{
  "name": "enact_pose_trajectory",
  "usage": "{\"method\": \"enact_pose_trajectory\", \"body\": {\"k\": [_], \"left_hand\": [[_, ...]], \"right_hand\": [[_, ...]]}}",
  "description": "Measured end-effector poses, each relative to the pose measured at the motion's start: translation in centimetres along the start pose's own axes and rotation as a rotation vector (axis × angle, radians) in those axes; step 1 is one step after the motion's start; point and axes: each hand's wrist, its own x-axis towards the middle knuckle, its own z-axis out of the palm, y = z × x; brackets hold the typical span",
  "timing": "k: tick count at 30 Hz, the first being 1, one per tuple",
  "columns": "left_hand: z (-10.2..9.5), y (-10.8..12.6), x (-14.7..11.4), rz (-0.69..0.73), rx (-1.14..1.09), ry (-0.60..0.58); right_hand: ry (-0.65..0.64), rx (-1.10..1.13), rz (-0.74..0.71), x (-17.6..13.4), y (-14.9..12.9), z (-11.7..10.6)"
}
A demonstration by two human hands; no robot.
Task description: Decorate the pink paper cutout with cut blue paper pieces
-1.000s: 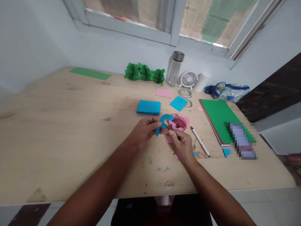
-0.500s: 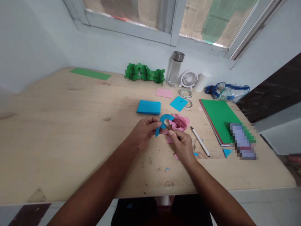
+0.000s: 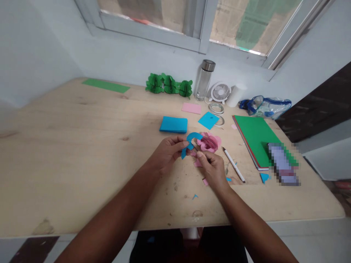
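My left hand (image 3: 170, 153) pinches a curved piece of blue paper (image 3: 194, 135) between thumb and fingers, just above the table. Closed around small scissors (image 3: 194, 147), my right hand (image 3: 214, 168) has their thin blades at the inner edge of that paper; the handles are mostly hidden by my fingers. Behind the right hand lies a pink paper flower (image 3: 210, 143). A stack of blue paper (image 3: 173, 125) rests beyond my left hand. To the right of my right hand is a white pen (image 3: 234, 165).
Pink and blue scraps, including a blue one (image 3: 195, 196), dot the wooden table (image 3: 82, 164). Tape rolls (image 3: 216, 108), a glass bottle (image 3: 203, 82), a small fan (image 3: 220, 92) and green paper decorations (image 3: 168, 86) stand toward the wall. A green notebook (image 3: 257, 138) lies right.
Both hands stay almost in the same place, with the blue paper and scissors held as before. Only a very slight shift of the view shows.
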Motion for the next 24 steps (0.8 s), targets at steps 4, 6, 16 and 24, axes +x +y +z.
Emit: {"method": "enact_pose_trajectory", "body": {"k": [4, 6, 16, 24], "left_hand": [[0.03, -0.06, 0.04, 0.010, -0.001, -0.023], [0.05, -0.12, 0.08, 0.007, -0.011, -0.024], [0.06, -0.34, 0.14, -0.005, -0.034, 0.016], [0.33, -0.12, -0.06, -0.024, -0.085, -0.007]], "right_hand": [[0.004, -0.010, -0.003, -0.04, -0.04, -0.05], [0.009, -0.010, -0.006, -0.04, -0.04, -0.05], [0.011, 0.007, -0.001, -0.05, 0.02, 0.04], [0.007, 0.004, -0.018, -0.03, -0.15, 0.03]]}}
